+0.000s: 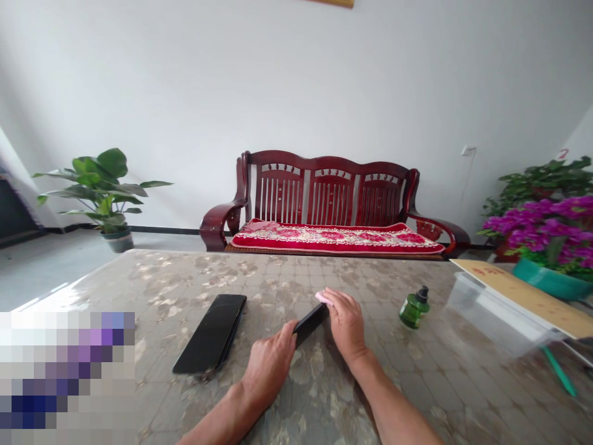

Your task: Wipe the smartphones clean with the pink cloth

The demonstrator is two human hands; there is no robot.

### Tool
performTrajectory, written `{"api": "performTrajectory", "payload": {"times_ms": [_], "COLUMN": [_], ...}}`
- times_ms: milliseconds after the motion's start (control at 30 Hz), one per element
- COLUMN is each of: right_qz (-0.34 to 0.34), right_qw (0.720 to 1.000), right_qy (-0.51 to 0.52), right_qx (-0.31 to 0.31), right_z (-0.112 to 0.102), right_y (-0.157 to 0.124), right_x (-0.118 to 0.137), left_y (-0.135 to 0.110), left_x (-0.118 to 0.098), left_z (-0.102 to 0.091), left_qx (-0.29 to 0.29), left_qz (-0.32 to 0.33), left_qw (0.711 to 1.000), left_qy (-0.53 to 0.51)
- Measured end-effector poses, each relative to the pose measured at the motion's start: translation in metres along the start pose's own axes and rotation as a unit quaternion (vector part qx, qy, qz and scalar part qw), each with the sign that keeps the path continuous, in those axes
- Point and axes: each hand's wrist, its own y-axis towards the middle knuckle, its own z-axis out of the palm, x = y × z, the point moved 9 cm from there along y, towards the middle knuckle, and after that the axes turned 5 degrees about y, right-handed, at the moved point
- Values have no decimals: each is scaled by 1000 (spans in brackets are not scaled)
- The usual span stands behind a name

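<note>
My left hand (271, 358) is closed on the near end of a slim black phone (311, 324), tilted so mostly its edge and a narrow face show. At the far end of this phone, my right hand (345, 321) presses a small pale pink cloth (323, 298) against it, with fingers bent over the cloth. Most of the cloth is hidden under those fingers. To the left, a larger black phone or tablet (210, 334) lies on the patterned table cover (296, 402), its dark glossy screen facing up.
A green pump bottle (414, 307) stands right of my right hand. Farther right are a clear plastic box (498, 321) with a tan envelope (523, 293) on top, a green pen-like stick (559, 371) and purple flowers (551, 232). A wooden bench (331, 185) stands beyond the table.
</note>
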Motion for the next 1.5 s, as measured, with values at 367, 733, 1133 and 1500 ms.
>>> {"api": "performTrajectory", "payload": {"times_ms": [367,733,1133,1500], "right_qz": [257,121,24,92], "right_qw": [928,970,992,980], "right_qy": [265,188,125,175], "right_qx": [-48,-94,-25,-31], "right_z": [22,-10,-17,-4], "right_y": [-17,2,10,-3], "right_x": [-69,-9,37,7], "left_y": [-1,-4,-8,-8], "left_x": [0,1,10,26], "left_z": [2,-9,-16,-19], "left_qx": [-14,-51,-119,-180], "left_qz": [8,-6,-48,-64], "left_qw": [1000,998,983,965], "left_qy": [-1,-21,-132,-180]}}
